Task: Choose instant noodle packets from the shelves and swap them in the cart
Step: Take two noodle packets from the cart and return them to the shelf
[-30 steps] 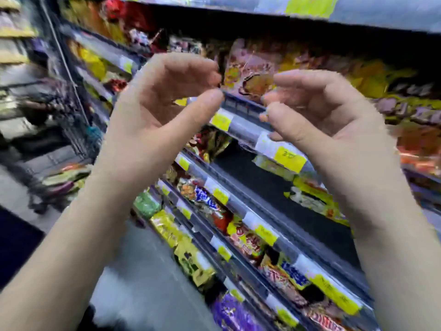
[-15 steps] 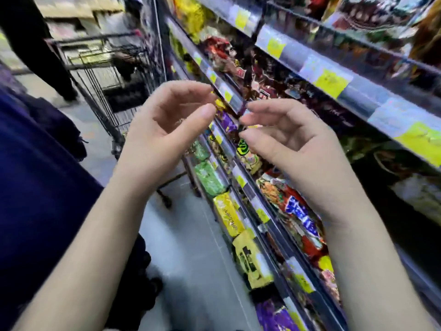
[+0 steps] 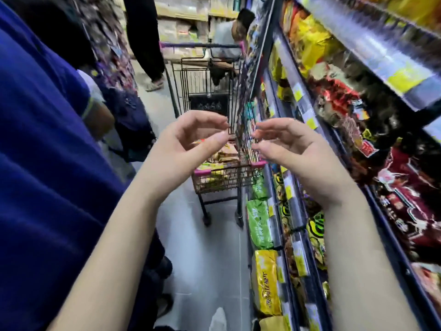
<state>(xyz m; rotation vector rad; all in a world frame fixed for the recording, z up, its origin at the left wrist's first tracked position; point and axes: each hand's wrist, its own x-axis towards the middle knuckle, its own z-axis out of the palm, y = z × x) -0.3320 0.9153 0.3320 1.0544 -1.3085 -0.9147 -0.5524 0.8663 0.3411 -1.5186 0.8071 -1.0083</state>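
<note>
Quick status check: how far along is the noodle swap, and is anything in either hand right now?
Done: several packets already lie in the cart. In hand: nothing. The left hand and right hand are raised in front of the cart, both loosely curled and empty. Left: take a packet from the shelves on the right and exchange it with one in the cart.

My left hand (image 3: 181,149) and right hand (image 3: 298,154) are raised side by side, palms facing each other, fingers loosely curled and empty. Beyond them stands the wire cart (image 3: 222,181) with noodle packets (image 3: 211,166) in its basket, close beside the shelves (image 3: 296,211) on my right. A person in a blue shirt (image 3: 47,163) fills my left.
</note>
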